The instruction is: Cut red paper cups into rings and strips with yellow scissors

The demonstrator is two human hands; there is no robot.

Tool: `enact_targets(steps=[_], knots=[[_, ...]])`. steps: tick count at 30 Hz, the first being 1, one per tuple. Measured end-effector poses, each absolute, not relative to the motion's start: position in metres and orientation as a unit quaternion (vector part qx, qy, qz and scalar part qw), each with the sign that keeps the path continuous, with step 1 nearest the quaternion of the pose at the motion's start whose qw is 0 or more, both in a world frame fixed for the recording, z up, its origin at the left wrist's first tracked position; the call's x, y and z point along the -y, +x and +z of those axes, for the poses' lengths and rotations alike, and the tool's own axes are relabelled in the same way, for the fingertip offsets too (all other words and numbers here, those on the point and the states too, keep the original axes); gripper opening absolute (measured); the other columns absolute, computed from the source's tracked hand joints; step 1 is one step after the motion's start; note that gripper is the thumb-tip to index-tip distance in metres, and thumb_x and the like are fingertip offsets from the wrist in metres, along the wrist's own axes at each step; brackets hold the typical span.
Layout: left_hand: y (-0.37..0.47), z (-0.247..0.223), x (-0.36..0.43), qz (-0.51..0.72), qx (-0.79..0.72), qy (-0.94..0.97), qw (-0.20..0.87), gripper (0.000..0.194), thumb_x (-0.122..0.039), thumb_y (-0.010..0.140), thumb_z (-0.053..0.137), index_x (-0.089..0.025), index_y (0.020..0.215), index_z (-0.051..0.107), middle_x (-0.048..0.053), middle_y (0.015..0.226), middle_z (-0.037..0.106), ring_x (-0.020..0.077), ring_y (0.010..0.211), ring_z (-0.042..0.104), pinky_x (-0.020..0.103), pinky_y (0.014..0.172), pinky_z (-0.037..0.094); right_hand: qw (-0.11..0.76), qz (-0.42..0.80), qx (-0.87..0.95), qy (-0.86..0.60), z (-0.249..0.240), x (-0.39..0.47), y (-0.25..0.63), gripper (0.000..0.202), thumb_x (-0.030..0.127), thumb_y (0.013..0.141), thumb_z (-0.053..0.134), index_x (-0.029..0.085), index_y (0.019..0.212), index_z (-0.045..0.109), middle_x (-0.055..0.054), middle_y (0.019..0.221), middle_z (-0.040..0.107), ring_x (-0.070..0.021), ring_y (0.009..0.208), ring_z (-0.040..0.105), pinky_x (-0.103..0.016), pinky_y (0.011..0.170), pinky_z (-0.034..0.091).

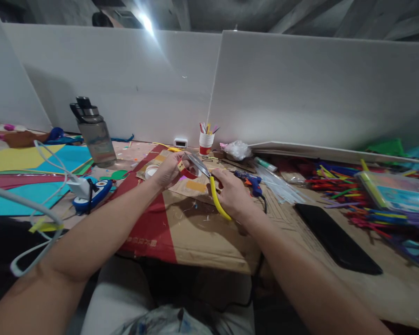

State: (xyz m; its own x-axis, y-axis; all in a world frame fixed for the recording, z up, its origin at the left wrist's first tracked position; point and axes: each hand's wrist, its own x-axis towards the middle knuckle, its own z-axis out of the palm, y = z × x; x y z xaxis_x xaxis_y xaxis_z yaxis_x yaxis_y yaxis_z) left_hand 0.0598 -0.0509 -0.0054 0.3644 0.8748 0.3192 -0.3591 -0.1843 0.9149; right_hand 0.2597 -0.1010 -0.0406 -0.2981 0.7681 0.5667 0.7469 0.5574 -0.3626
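My left hand (168, 171) is closed around a curved red paper strip (191, 175) with a small yellow mark. My right hand (232, 193) grips scissors (214, 195) by their yellow handles. The metal blades point up and left and lie against or just over the strip; I cannot tell whether they touch it. Below both hands lies a flat sheet of brown cardboard (202, 237) with a red band. A white round piece (151, 171) sits beside my left hand, and a blue glue gun (253, 182) lies beyond my right hand.
A water bottle (97, 139) and a blue-and-white power strip (92, 194) stand to the left near coloured sheets (24, 197). Stacked paper cups (206, 142) hold pens at the back. On the right are a black phone (337, 239), pipe cleaners (338, 186) and a plastic box (398, 188).
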Motion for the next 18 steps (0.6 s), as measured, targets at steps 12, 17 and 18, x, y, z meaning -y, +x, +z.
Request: enact_targets(steps=[12, 17, 18], knots=[[0.0614, -0.0022, 0.0534, 0.523, -0.222, 0.563, 0.601, 0.033, -0.027, 0.059, 0.082, -0.013, 0.071, 0.055, -0.003, 0.062, 0.055, 0.0067, 0.056, 0.052, 0.021, 0.058, 0.043, 0.338, -0.015, 0.799, -0.497, -0.0408, 0.1021, 0.2597, 0.028, 0.030, 0.086, 0.057, 0.020, 0.110, 0.065, -0.007, 0.088, 0.062, -0.0192, 0.073, 0.053, -0.030, 0.066, 0.039], [0.0603, 0.0010, 0.0543, 0.542, -0.231, 0.542, 0.600, 0.039, -0.030, 0.054, 0.085, -0.014, 0.071, 0.054, -0.003, 0.060, 0.055, 0.0060, 0.053, 0.050, 0.020, 0.054, 0.042, 0.348, -0.002, 0.803, -0.485, -0.0428, 0.0997, 0.2604, 0.030, 0.030, 0.086, 0.058, 0.020, 0.113, 0.065, -0.006, 0.087, 0.060, -0.0189, 0.072, 0.052, -0.030, 0.066, 0.041], [0.0597, 0.0007, 0.0539, 0.539, -0.227, 0.542, 0.603, 0.038, -0.030, 0.055, 0.085, -0.014, 0.070, 0.054, -0.003, 0.060, 0.054, 0.0058, 0.053, 0.050, 0.019, 0.053, 0.041, 0.350, 0.001, 0.803, -0.483, -0.0432, 0.0993, 0.2603, 0.031, 0.030, 0.085, 0.058, 0.020, 0.114, 0.065, -0.006, 0.087, 0.059, -0.0191, 0.072, 0.052, -0.030, 0.066, 0.042]])
